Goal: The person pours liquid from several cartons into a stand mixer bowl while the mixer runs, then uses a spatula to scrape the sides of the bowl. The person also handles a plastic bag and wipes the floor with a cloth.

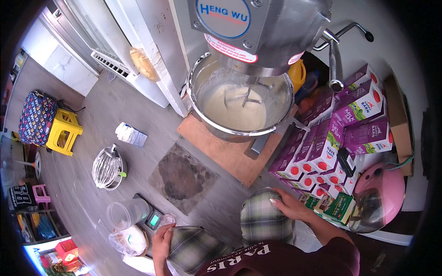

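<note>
My left hand (pixel 163 239) lies against my left knee, its fingertips close to a clear crumpled plastic piece (pixel 168 219) beside a digital kitchen scale (pixel 152 218) with a lit display. On my right knee rests my right hand (pixel 287 204), thumb apart from the fingers, holding nothing. Before me stands a grey stand mixer (pixel 269 31) with a metal bowl (pixel 234 134). Pale, creamy batter (pixel 231 107) fills the lower part of the bowl. A metal beater (pixel 251 98) reaches into it; whether it turns cannot be told.
Purple milk cartons (pixel 324 145) are stacked right of the mixer, near a pink helmet (pixel 386 193). Left on the floor are a wire whisk attachment (pixel 106 170) in a metal container, a crumpled packet (pixel 133 134) and a clear plastic tub (pixel 126 214). A yellow stool (pixel 64 132) stands farther off.
</note>
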{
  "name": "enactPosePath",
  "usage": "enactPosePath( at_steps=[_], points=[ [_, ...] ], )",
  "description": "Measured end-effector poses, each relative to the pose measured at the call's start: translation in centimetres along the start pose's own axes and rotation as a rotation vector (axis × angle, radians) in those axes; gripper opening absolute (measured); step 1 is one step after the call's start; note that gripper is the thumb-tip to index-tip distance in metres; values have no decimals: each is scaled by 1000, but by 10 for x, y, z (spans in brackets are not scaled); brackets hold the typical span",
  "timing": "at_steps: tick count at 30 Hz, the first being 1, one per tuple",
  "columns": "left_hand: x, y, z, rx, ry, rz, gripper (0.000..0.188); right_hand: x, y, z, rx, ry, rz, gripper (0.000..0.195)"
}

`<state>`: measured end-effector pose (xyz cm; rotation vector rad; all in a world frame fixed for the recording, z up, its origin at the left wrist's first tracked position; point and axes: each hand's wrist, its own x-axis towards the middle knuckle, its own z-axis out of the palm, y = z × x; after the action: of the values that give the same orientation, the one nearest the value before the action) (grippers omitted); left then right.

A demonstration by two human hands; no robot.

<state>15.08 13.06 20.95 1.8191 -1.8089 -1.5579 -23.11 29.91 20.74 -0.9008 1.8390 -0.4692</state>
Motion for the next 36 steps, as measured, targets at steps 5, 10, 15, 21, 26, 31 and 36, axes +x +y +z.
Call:
enactPosePath(
  at_steps=[5, 10, 15, 21, 26, 31, 36],
  points=[
    [-20, 24, 15, 474, 147, 160, 39, 3, -18, 0, -87, 65, -49, 61],
    [-36, 37, 26, 921, 92, 179, 52, 11, -38, 11, -208, 122, -209, 50],
    [-11, 111, 24, 304, -460, 702, 45, 28, -68, 23, -551, 8, -498, 40],
    [-41, 222, 13, -931, -670, 1323, 37, 43, -140, 49, -462, 43, -853, 38],
    [-42, 229, 30, -1352, -627, 1377, 41, 67, -173, 53, -381, 142, -830, 39],
    [-68, 240, 30, -1570, -381, 1417, 50, 70, -208, 45, -416, 171, -821, 37],
    [-78, 243, 28, -1679, -130, 1400, 62, 78, -225, 60, -394, 144, -841, 36]
  ],
)
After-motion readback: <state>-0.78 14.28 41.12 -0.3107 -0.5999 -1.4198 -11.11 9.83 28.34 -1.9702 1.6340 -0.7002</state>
